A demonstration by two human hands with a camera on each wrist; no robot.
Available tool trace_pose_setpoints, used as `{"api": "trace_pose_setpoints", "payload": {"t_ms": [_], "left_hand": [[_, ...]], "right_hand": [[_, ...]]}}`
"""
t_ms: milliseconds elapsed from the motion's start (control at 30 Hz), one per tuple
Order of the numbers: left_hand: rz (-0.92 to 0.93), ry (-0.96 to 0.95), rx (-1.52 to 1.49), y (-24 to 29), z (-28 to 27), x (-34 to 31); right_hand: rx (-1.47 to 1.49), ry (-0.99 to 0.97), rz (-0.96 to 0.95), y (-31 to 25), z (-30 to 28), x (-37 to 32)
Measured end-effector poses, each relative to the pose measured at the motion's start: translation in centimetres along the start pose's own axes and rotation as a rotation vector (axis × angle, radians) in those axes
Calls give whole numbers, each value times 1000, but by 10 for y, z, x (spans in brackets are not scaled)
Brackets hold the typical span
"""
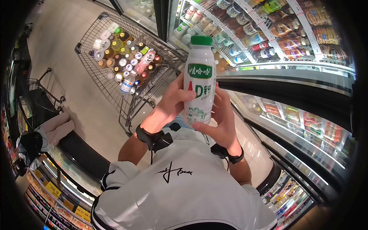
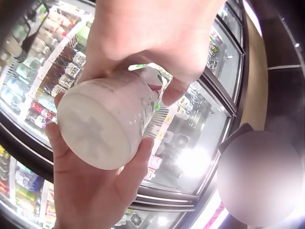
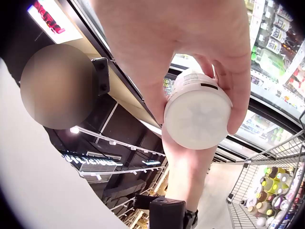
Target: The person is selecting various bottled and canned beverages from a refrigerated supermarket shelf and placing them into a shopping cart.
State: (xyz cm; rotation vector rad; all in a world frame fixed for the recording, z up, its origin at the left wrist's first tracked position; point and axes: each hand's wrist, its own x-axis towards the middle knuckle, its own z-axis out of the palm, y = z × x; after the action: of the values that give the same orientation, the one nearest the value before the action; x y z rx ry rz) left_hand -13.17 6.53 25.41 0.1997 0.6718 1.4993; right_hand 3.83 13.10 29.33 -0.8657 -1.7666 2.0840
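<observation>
With fingers of L hand (image 1: 172, 97) & R hand (image 1: 223, 122) curled round opp. sides, holding white bottle (image 1: 200, 82) betw. them, lengthwise, w/ green cap (image 1: 201, 40) pointing away from chest (image 1: 184, 184). Nearer cap w/ L, nearer base w/ R. Reads, in lg. letters, AD钙 (image 1: 199, 91); smaller, on green label (image 1: 199, 71), 娃哈哈; fine print (image 1: 206, 98) illegible.

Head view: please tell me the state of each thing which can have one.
White bottle: green cap on, contents hidden.
Left hand: gripping the bottle.
Right hand: gripping the bottle.
Shopping cart: loaded with bottles.
Drinks fridge: lit, stocked.
</observation>
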Motion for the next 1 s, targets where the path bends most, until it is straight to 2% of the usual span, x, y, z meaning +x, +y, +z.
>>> {"api": "trace_pose_setpoints", "payload": {"t_ms": [167,233,300,367,500,567,633,667,867,1000], "left_hand": [[81,-46,102,14,-7,-3],[136,-69,267,22,-5,-4],[168,-100,262,23,-4,-6],[195,-85,277,25,0,-9],[203,-44,344,37,14,-16],[233,34,549,41,18,-19],[281,64,617,40,22,-19],[331,98,686,40,23,-18],[361,208,840,34,14,-18],[306,186,758,43,2,-17]], "right_hand": [[-41,19,-72,-1,11,7],[47,41,-55,-6,15,8],[66,28,-61,-5,13,8],[90,11,-64,-7,11,7],[333,-58,11,-14,12,11],[417,-88,37,-16,12,13],[444,-132,42,-15,13,14],[444,-130,43,-17,15,14],[328,-84,185,-19,24,19],[221,-149,195,-20,20,23]]}}
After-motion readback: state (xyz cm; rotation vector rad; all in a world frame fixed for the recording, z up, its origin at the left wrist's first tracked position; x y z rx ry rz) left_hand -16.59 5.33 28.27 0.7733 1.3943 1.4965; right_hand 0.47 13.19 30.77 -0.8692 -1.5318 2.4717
